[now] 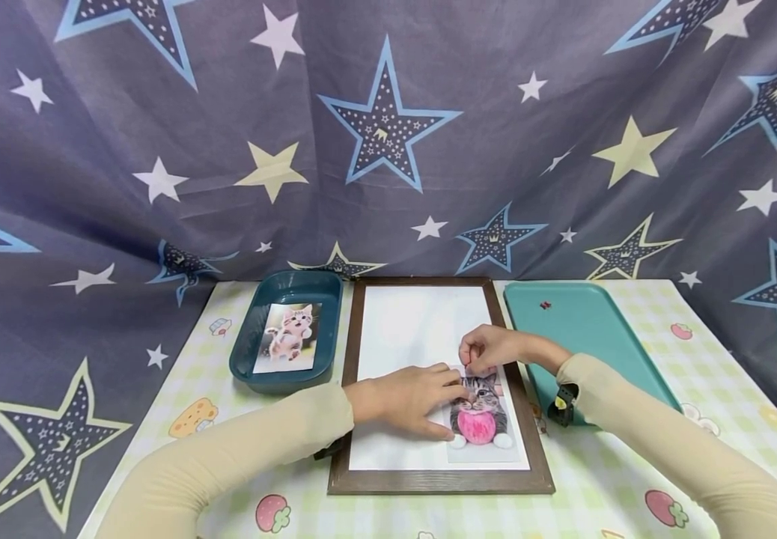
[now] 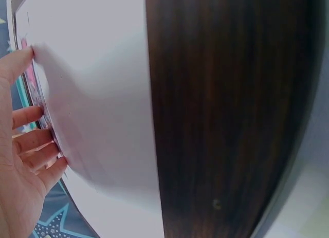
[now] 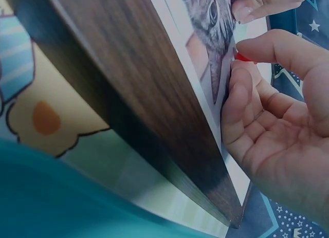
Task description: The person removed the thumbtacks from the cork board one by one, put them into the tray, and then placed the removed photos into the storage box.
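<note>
A cat photo point(image 1: 476, 427), a grey tabby with a pink ball, lies at the lower right of a white board point(image 1: 402, 322) in a brown wooden frame. My left hand point(image 1: 418, 400) rests on the photo's left part with fingers spread; the left wrist view shows its fingertips touching the surface. At the photo's top edge, my right hand point(image 1: 492, 349) pinches a small red push pin point(image 3: 243, 57) between thumb and fingers. Most of the pin is hidden by the fingers, so I cannot tell whether its point is in the board.
A dark teal tray point(image 1: 243, 352) at the left holds a kitten photo point(image 1: 287, 337). To the right, beneath my right forearm, lies a green tray point(image 1: 584, 322) with a few tiny red pins point(image 1: 546, 305). A checked cloth point(image 1: 274, 464) covers the table; a starry curtain point(image 1: 334, 209) hangs behind.
</note>
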